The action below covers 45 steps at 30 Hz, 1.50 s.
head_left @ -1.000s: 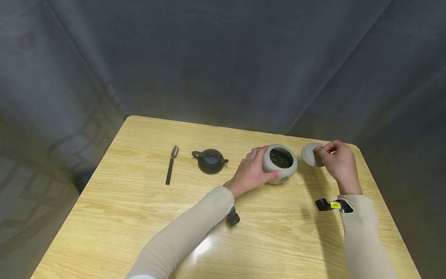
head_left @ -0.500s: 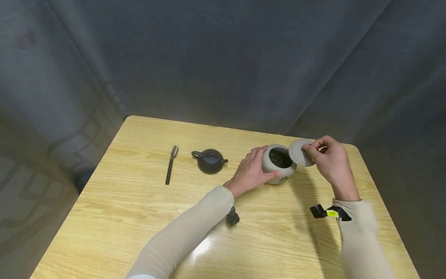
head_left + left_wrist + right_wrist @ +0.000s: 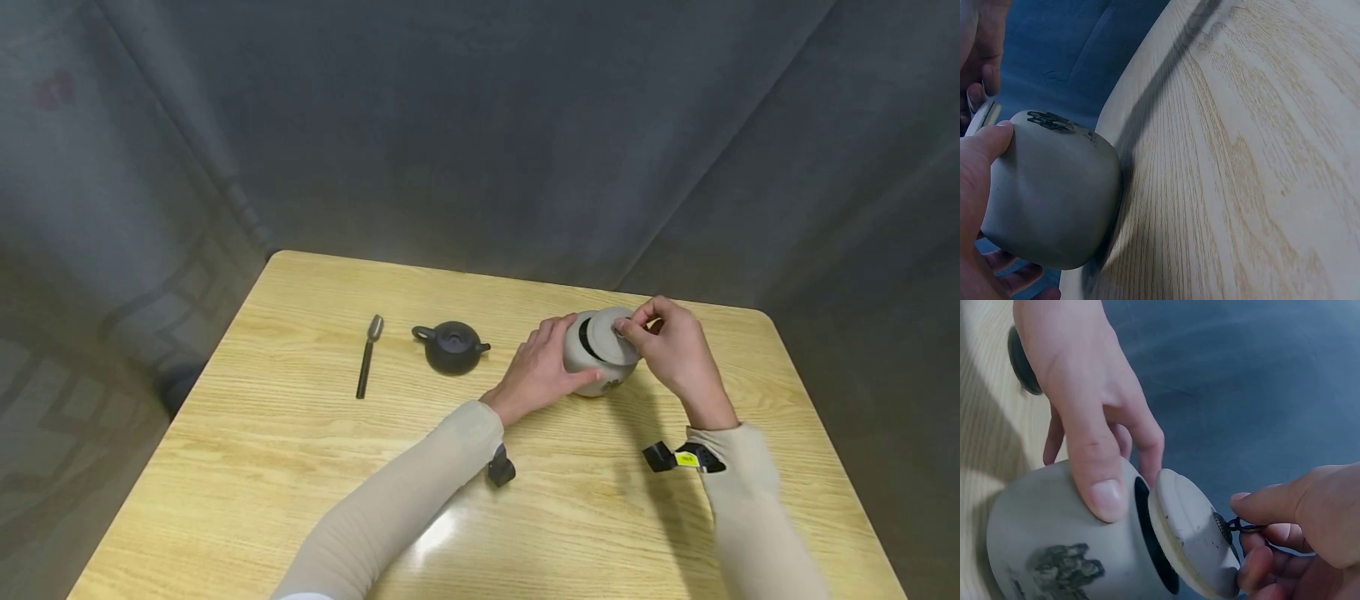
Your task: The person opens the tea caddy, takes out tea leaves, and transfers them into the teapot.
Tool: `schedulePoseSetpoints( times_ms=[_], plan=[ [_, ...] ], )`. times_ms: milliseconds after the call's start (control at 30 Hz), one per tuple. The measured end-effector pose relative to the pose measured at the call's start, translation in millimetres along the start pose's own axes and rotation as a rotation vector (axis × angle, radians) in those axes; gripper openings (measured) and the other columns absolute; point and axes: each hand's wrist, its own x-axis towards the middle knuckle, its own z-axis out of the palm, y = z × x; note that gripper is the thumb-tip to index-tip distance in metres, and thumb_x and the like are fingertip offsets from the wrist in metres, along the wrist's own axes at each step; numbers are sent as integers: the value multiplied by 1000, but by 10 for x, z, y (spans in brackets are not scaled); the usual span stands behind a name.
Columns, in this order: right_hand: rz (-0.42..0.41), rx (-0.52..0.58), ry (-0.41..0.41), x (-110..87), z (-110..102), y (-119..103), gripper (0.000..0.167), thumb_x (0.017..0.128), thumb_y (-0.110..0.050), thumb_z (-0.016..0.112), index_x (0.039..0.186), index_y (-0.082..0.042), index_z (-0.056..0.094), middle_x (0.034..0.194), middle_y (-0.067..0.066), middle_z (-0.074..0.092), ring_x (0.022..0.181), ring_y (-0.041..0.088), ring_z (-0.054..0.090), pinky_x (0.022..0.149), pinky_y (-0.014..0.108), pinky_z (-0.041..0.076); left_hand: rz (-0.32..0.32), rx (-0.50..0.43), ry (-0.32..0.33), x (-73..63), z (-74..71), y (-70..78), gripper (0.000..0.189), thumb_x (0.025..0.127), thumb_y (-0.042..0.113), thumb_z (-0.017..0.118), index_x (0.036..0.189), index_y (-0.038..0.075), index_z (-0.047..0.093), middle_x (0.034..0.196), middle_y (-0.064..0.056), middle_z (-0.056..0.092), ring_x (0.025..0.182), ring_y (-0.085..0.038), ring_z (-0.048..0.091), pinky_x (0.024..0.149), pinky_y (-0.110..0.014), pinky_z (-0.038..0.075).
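Observation:
My left hand point(image 3: 534, 373) holds the side of a round grey tea jar point(image 3: 1047, 515), which stands on the table with a dark painted mark on its wall. Thumb and fingers spread around the jar's body. With my right hand point(image 3: 681, 357) I pinch the small dark loop point(image 3: 1241, 525) on top of the grey lid point(image 3: 1188, 531). Tilted, the lid hangs over the right part of the jar's mouth, and a dark crescent of the opening shows at its left in the head view. The tea leaves inside are now hidden from view.
Left of the jar stands a small dark teapot point(image 3: 453, 350), its spout toward my left hand. Farther left lies a tea scoop point(image 3: 374, 328) with a dark handle. Behind the wooden table point(image 3: 285, 467) hangs a grey curtain point(image 3: 480, 150).
My right hand has carried the lid leftward, from beside the jar to over its mouth, covering most of the opening. The left hand and the jar have stayed in place.

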Motion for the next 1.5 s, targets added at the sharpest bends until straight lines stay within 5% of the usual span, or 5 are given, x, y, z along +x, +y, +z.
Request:
schedulePoseSetpoints(
  times_ms=[500,800,1167,1500],
  plan=[
    [-2,-10,-20,46,157,9,22,105,-20,70,97,-2,60,93,14,59,66,18,48,52,26,42,-11,16,-5,7,7,5,98,93,62,76,168,19,29,166,-4,42,147,-24,49,120,-48,45],
    [-41,-51,48,50,225,21,23,104,-22,72,96,-3,60,78,12,61,61,14,49,49,26,40,-12,10,2,9,15,6,98,92,63,76,168,20,29,166,-4,42,147,-23,50,119,-48,46],
    [-65,-63,60,57,268,33,21,103,-17,72,95,-3,59,83,15,63,66,18,52,52,26,42,-12,16,3,18,17,10,98,92,61,77,167,19,30,166,-4,43,146,-23,51,119,-48,46],
    [-158,-154,57,83,335,72,16,104,-16,70,113,-2,72,92,14,63,74,25,54,64,33,40,-6,4,2,17,11,4,96,93,61,76,166,20,31,165,-4,44,145,-24,50,118,-49,46]
  ],
)
